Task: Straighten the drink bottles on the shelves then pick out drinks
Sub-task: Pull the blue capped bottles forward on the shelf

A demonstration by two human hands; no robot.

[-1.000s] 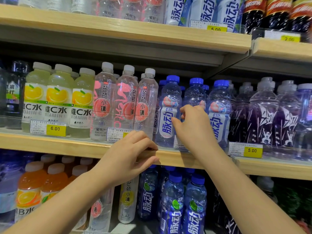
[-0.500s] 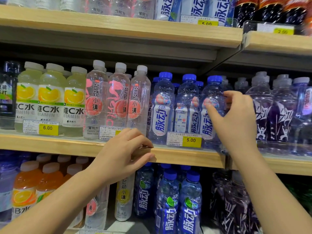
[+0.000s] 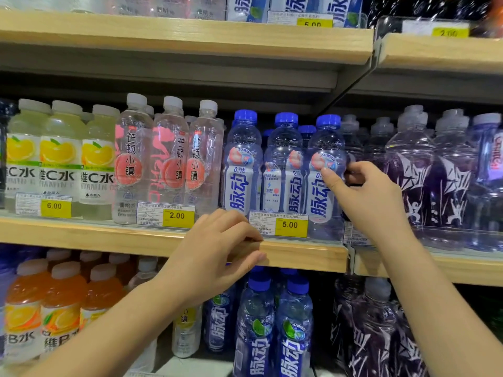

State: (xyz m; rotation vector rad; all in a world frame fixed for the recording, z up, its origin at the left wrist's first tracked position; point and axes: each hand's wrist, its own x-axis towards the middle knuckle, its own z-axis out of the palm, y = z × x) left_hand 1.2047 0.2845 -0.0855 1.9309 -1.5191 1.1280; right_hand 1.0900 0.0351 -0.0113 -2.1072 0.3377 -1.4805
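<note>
Straightening moves along — right hand (image 3: 373, 197) now closes its grip on the third clear blue-capped plastic bottle (image 3: 325, 144); left hand (image 3: 212, 257) clutches the wooden shelf (image 3: 109, 238).

Light wooden shelf (image 3: 109, 238), upright rows from left to right, pale yellow lemon-label bottles (image 3: 58, 159), clear peach-label bottles (image 3: 168, 159), blue-capped clear bottles (image 3: 242, 164), dark purple bottles (image 3: 424, 180), yellow price tags (image 3: 177, 215) along the front.

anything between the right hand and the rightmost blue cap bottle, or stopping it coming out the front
Nothing stands between them: the right hand grips the blue-capped bottle, thumb on its label, fingers curled round its side. Forward, a clear rail crosses its base, so it probably needs lifting over.
</note>
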